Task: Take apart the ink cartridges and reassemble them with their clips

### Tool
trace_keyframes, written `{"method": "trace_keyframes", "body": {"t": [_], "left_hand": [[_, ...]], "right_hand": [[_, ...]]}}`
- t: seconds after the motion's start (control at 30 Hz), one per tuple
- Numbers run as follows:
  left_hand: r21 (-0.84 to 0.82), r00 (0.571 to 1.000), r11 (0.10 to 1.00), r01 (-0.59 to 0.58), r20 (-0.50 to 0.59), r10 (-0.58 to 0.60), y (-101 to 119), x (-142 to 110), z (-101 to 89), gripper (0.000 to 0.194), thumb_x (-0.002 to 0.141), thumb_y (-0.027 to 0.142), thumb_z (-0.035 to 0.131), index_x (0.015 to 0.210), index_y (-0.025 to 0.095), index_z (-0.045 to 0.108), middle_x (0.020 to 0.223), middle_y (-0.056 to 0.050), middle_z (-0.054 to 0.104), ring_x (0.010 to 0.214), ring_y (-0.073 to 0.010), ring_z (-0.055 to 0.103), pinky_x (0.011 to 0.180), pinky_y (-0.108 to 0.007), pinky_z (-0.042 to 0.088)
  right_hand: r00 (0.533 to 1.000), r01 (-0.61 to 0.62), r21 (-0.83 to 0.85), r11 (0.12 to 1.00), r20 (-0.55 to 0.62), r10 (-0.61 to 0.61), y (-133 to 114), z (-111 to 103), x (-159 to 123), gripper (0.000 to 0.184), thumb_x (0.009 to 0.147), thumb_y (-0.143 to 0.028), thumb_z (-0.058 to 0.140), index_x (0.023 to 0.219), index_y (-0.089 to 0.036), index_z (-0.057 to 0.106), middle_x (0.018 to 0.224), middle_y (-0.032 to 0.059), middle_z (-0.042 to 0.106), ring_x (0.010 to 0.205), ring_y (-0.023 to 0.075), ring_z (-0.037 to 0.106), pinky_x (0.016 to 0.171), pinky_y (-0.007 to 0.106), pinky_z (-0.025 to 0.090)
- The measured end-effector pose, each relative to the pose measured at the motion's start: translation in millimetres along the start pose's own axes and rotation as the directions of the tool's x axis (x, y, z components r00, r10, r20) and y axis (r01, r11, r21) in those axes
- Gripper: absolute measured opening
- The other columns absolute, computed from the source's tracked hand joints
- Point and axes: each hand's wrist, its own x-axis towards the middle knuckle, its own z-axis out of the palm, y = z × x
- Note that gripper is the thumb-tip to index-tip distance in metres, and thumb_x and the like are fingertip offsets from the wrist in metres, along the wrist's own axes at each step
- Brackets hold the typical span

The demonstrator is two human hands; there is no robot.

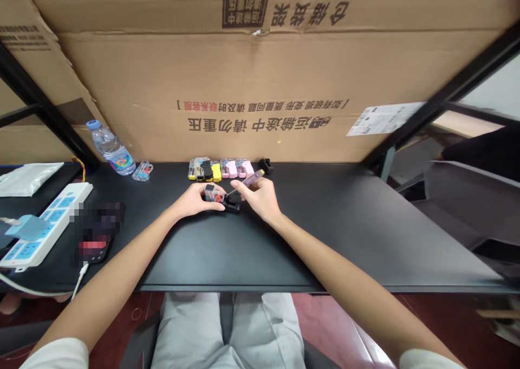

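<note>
My left hand [195,200] is closed around a small clear-cased device [212,193] with a black top and an orange-red part inside. Black parts [233,204] lie against its right side; whether they are joined to it I cannot tell. My right hand [262,198] grips a screwdriver [252,179] by its purplish translucent handle. The thin shaft slants down to the left, its tip at or very near the device. Just beyond my hands, several small clear-cased devices [231,168] with yellow, black and pink parts stand in a row.
Black pieces [266,166] sit right of the row. A water bottle [110,147] leans at the back left beside another clear-cased device [143,171]. Left are a phone [101,233] on a white cable and a power strip [46,225]. Cardboard [260,71] walls the back of the black table [345,239].
</note>
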Motion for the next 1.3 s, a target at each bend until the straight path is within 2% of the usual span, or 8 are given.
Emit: {"method": "trace_keyframes", "body": {"t": [0.23,0.63,0.73,0.9,1.03,1.13,1.2,1.3], "left_hand": [[0.009,1.000,1.000,0.022,-0.021,-0.022,0,1,-2.3,0.051,0.073,0.045,0.096,0.111,0.016,0.080,0.107,-0.009,0.082,0.095,-0.0240,0.075,0.094,-0.039,0.059],[0.035,1.000,0.999,0.012,-0.028,-0.011,5,0,-1.1,0.045,0.073,0.045,0.094,0.104,0.015,0.079,0.098,-0.007,0.081,0.089,-0.0222,0.074,0.088,-0.035,0.058],[0.070,0.999,0.997,-0.020,-0.040,0.023,6,-1,-0.6,0.045,0.075,0.046,0.093,0.103,0.015,0.080,0.096,-0.007,0.081,0.087,-0.0219,0.074,0.086,-0.034,0.058],[0.169,0.992,0.982,-0.087,-0.074,0.101,7,-1,1.3,0.044,0.076,0.048,0.093,0.102,0.015,0.081,0.092,-0.006,0.081,0.082,-0.0213,0.073,0.080,-0.032,0.058],[0.132,0.991,0.986,-0.097,-0.081,0.108,3,-1,0.1,0.048,0.071,0.050,0.096,0.102,0.016,0.081,0.095,-0.007,0.082,0.084,-0.0230,0.076,0.084,-0.036,0.062],[0.087,0.979,0.992,-0.092,-0.175,0.106,1,0,-3.9,0.050,0.069,0.047,0.098,0.104,0.016,0.081,0.098,-0.008,0.083,0.090,-0.0248,0.078,0.091,-0.039,0.063],[0.064,0.951,0.993,-0.104,-0.286,0.118,1,2,-7.1,0.051,0.069,0.045,0.098,0.107,0.017,0.079,0.101,-0.008,0.082,0.095,-0.0251,0.078,0.094,-0.041,0.064],[-0.009,0.904,0.992,-0.124,-0.412,0.109,4,3,-10.9,0.054,0.075,0.049,0.094,0.114,0.018,0.075,0.101,-0.007,0.080,0.085,-0.0212,0.076,0.076,-0.034,0.067]], "right_hand": [[0.989,0.041,0.081,0.996,0.135,-0.052,-10,-8,-1,0.056,0.088,-0.073,0.074,0.073,-0.020,0.067,0.062,0.0030,0.066,0.055,0.0172,0.060,0.056,0.031,0.051],[0.935,0.250,-0.047,0.967,0.273,-0.228,-13,-8,-3,0.047,0.099,-0.062,0.068,0.080,-0.020,0.075,0.080,0.0078,0.077,0.068,0.0206,0.068,0.067,0.034,0.056],[0.937,0.273,-0.079,0.959,0.247,-0.247,-12,-6,-4,0.045,0.097,-0.060,0.071,0.079,-0.019,0.075,0.079,0.0076,0.078,0.069,0.0211,0.070,0.069,0.035,0.056],[0.979,0.184,-0.078,0.980,0.098,-0.176,-8,1,-9,0.056,0.089,-0.069,0.077,0.065,-0.019,0.068,0.062,0.0047,0.068,0.056,0.0179,0.061,0.056,0.032,0.050],[0.983,0.176,-0.036,0.984,0.057,-0.174,-4,0,-6,0.053,0.091,-0.065,0.076,0.065,-0.019,0.068,0.062,0.0040,0.066,0.056,0.0172,0.060,0.055,0.031,0.048],[0.973,0.230,-0.048,0.972,0.040,-0.229,-2,-5,-3,0.049,0.095,-0.058,0.074,0.065,-0.020,0.067,0.066,0.0045,0.067,0.058,0.0171,0.060,0.056,0.031,0.047],[0.958,0.272,-0.075,0.959,0.112,-0.263,-2,-7,-2,0.044,0.096,-0.053,0.073,0.068,-0.020,0.069,0.066,0.0041,0.069,0.058,0.0167,0.059,0.057,0.031,0.047],[0.925,0.289,-0.102,0.952,0.286,-0.250,-3,-6,-5,0.037,0.096,-0.048,0.074,0.072,-0.020,0.072,0.067,0.0030,0.071,0.058,0.0160,0.060,0.059,0.031,0.047]]}}
